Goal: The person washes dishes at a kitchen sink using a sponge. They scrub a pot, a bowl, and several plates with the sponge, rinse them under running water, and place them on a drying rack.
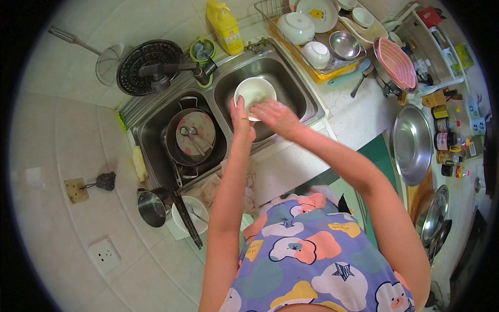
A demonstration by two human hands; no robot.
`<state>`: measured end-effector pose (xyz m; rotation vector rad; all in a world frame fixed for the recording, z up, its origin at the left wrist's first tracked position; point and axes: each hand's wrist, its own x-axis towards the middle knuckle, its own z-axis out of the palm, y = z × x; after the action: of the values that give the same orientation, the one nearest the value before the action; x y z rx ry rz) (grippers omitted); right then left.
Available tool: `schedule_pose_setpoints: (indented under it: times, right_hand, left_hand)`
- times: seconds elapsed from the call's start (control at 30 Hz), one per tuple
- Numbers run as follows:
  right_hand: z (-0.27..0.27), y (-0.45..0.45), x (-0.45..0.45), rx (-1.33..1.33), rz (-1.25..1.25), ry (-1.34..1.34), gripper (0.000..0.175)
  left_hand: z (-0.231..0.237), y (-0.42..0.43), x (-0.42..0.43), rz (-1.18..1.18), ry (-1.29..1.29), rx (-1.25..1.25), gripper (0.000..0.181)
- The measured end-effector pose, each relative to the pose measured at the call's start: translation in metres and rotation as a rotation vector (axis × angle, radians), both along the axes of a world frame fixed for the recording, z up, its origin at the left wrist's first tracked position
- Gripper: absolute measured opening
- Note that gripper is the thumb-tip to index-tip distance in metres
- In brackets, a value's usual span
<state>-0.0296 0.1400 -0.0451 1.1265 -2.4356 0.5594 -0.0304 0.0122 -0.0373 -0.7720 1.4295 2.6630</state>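
Observation:
Over the right basin (269,70) of a steel double sink, my left hand (240,117) holds a white bowl (257,86) by its near left side, thumb at the rim. The bowl is tilted with its inside facing up, and what looks like suds or water shows in it. My right hand (278,116) reaches over the near right rim, fingers against the inside. A small pale orange patch shows under those fingers; whether it is a cloth, a sponge or part of the bowl I cannot tell.
In the left basin (150,117), a pan (170,134) holds a patterned plate (195,121) and two spoons (193,132). A black faucet (169,70) extends over that side. Behind stands a yellow pump bottle (226,29). At right are a dish rack (286,46) and a pink basket (395,62).

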Motion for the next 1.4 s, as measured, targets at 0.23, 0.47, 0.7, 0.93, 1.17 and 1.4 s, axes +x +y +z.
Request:
schedule_pose_setpoints:
  times: [0.23,0.47,0.7,0.93,1.17,1.4]
  right_hand:
    - [-0.014,0.018,-0.006,0.04,0.259,0.15,0.039]
    - [-0.004,0.016,-0.007,-0.082,0.05,-0.187,0.026]
    - [-0.012,0.026,-0.011,0.039,0.192,-0.224,0.051]
    - [0.043,0.015,-0.011,-0.254,0.041,-0.576,0.029]
    - [0.04,0.003,-0.003,-0.443,-0.162,-0.739,0.016]
    - [0.036,0.04,-0.026,-0.193,-0.499,-0.548,0.013]
  left_hand:
    - [-0.023,-0.011,0.002,0.015,0.007,-0.078,0.033]
    - [-0.015,0.032,0.002,0.169,0.03,-0.05,0.047]
    - [-0.052,-0.002,0.0,0.017,0.036,0.012,0.036]
    - [-0.049,0.016,-0.002,0.199,-0.094,0.075,0.047]
    - [-0.042,0.027,-0.005,0.31,-0.062,-0.134,0.046]
    - [-0.028,0.024,-0.007,0.246,-0.095,0.003,0.045]
